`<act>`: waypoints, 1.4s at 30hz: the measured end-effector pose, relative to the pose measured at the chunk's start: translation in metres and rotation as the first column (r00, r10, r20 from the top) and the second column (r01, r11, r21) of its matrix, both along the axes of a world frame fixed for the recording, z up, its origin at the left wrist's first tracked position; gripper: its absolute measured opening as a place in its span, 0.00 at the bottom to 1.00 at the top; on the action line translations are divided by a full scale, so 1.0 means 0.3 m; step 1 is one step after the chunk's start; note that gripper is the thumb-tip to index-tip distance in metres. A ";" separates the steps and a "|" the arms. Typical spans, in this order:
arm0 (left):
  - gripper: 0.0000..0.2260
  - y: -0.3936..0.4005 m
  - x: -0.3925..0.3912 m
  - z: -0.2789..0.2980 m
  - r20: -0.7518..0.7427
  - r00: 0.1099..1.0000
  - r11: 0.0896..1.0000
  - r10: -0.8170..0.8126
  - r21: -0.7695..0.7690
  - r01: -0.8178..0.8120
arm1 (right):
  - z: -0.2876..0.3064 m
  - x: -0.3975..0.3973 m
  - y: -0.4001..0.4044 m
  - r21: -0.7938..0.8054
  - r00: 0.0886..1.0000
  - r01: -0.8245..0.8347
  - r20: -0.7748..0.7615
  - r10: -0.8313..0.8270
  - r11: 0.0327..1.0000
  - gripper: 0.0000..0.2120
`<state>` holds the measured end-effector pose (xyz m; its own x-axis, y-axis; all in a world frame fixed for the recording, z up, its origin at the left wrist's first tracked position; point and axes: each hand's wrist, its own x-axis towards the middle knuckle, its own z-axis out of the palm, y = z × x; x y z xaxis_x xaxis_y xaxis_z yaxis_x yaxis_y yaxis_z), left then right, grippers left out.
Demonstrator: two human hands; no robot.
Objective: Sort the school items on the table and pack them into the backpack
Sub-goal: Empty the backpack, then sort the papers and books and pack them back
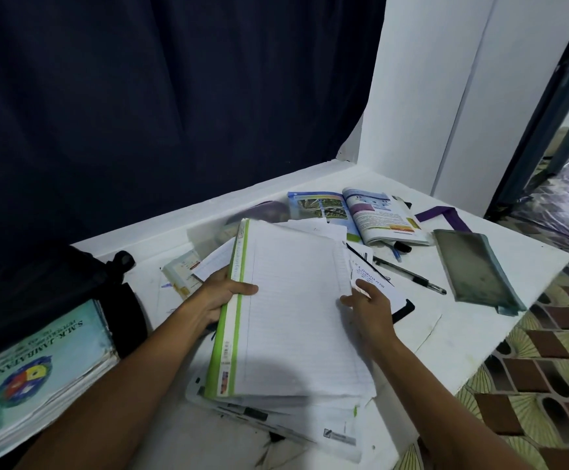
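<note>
So my left hand (223, 293) had its fingers clamped round the green spine of the lined notebook (296, 310), thumb on top, probably to keep the stack under it squared up, while my right hand (366, 301) just rested flat-fingered on the opposite page edge, gripping nothing. The backpack (38, 293) sat right beside my left arm with books already in its mouth. Pens (412, 274) and the grey pencil pouch (476, 269) lay past my right hand, I'd guess still unsorted.

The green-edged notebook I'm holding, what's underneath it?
Under the green-edged notebook lie loose white papers and a dark-edged book at its right. Anything directly beneath its middle is covered.
</note>
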<state>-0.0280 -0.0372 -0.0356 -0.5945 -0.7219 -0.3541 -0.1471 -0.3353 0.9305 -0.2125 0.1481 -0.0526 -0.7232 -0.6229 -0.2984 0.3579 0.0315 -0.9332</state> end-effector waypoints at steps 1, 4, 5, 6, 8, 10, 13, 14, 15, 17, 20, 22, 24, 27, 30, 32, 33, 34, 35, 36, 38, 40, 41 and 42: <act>0.23 0.008 0.008 -0.005 -0.040 0.999 1.000 0.022 -0.011 -0.023 | -0.005 0.001 0.001 0.000 1.000 -0.013 -0.026 0.013 1.000 0.20; 0.33 0.033 0.038 -0.009 -0.141 0.988 0.997 0.057 -0.052 -0.065 | -0.009 -0.005 0.010 0.052 0.974 -0.026 -0.222 0.037 0.998 0.34; 0.36 0.045 0.051 -0.005 -0.171 0.984 0.996 0.057 -0.061 -0.068 | -0.006 -0.011 0.015 0.058 0.964 -0.034 -0.261 0.049 0.998 0.39; 0.37 0.057 0.064 0.005 -0.209 0.976 0.995 0.060 -0.065 -0.075 | 0.008 -0.016 0.024 0.041 0.960 -0.050 -0.274 0.059 0.998 0.45; 0.37 0.091 0.090 0.035 -0.291 0.954 0.994 0.067 -0.067 -0.090 | 0.043 -0.033 0.031 -0.019 0.954 -0.117 -0.281 0.106 0.993 0.53; 0.44 0.135 0.120 0.077 -0.359 0.931 0.991 0.065 -0.085 -0.102 | 0.094 -0.049 0.025 -0.075 0.940 -0.245 -0.264 0.217 0.967 0.55; 0.49 0.209 0.176 0.143 -0.438 0.897 0.966 0.066 -0.198 -0.167 | 0.167 -0.048 0.004 -0.196 0.891 -0.428 -0.254 0.376 0.882 0.60; 0.49 0.233 0.201 0.162 -0.449 0.889 0.940 0.093 -0.254 -0.227 | 0.197 -0.032 0.004 -0.221 0.868 -0.465 -0.303 0.393 0.857 0.62; 0.50 0.262 0.228 0.184 -0.451 0.883 0.901 0.133 -0.317 -0.297 | 0.225 -0.010 0.009 -0.233 0.849 -0.486 -0.354 0.392 0.842 0.63; 0.56 0.321 0.284 0.216 -0.444 0.873 0.810 0.201 -0.426 -0.403 | 0.264 0.031 0.009 -0.265 0.794 -0.524 -0.497 0.351 0.810 0.58; 0.56 0.423 0.391 0.254 -0.401 0.864 0.630 0.304 -0.596 -0.498 | 0.303 0.121 0.012 -0.282 0.679 -0.634 -0.649 0.344 0.720 0.52; 0.53 0.490 0.468 0.288 -0.314 0.880 0.487 0.358 -0.741 -0.462 | 0.317 0.178 0.005 -0.275 0.610 -0.692 -0.717 0.337 0.668 0.47; 0.49 0.554 0.543 0.324 -0.212 0.884 0.366 0.416 -0.851 -0.376 | 0.337 0.242 0.005 -0.244 0.520 -0.767 -0.778 0.352 0.594 0.43; 0.49 0.635 0.647 0.335 -0.153 0.825 0.199 0.545 -0.932 -0.305 | 0.335 0.344 0.010 -0.233 0.460 -0.806 -0.825 0.327 0.545 0.47; 0.53 0.710 0.748 0.291 -0.175 0.742 0.120 0.647 -0.938 -0.326 | 0.296 0.464 0.031 -0.270 0.459 -0.827 -0.830 0.317 0.492 0.50; 0.53 0.751 0.802 0.235 -0.170 0.678 0.072 0.715 -0.947 -0.314 | 0.238 0.535 0.043 -0.280 0.458 -0.835 -0.831 0.317 0.473 0.50; 0.53 0.767 0.828 0.200 -0.168 0.643 0.058 0.747 -0.947 -0.315 | 0.202 0.568 0.046 -0.279 0.451 -0.840 -0.835 0.313 0.466 0.50; 0.52 0.784 0.849 0.162 -0.164 0.614 0.053 0.772 -0.946 -0.319 | 0.162 0.596 0.048 -0.266 0.426 -0.848 -0.856 0.291 0.458 0.49; 0.51 0.796 0.871 0.125 -0.161 0.596 0.047 0.786 -0.947 -0.317 | 0.121 0.621 0.048 -0.249 0.390 -0.851 -0.889 0.239 0.462 0.46; 0.49 0.805 0.891 0.094 -0.160 0.602 0.047 0.782 -0.948 -0.314 | 0.086 0.641 0.049 -0.220 0.344 -0.851 -0.919 0.190 0.477 0.43; 0.44 0.813 0.924 0.062 -0.152 0.639 0.037 0.754 -0.962 -0.272 | 0.045 0.656 0.042 -0.188 0.298 -0.854 -0.941 0.159 0.485 0.42; 0.41 0.806 0.945 0.075 -0.152 0.671 -0.054 0.726 -0.985 -0.165 | 0.043 0.655 0.037 -0.195 0.299 -0.868 -0.939 0.167 0.457 0.37; 0.40 0.801 0.954 0.087 -0.147 0.690 -0.102 0.709 -0.989 -0.106 | 0.045 0.646 0.033 -0.221 0.308 -0.875 -0.941 0.143 0.432 0.33; 0.40 0.794 0.963 0.097 -0.138 0.709 -0.141 0.692 -0.988 -0.055 | 0.048 0.629 0.031 -0.258 0.326 -0.877 -0.939 0.107 0.406 0.28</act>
<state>0.2608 0.2011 -0.0064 -0.1331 -0.5602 0.8176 -0.7403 0.6047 0.2938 -0.0238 0.1573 -0.0382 0.2050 -0.6013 0.7723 -0.2408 -0.7958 -0.5557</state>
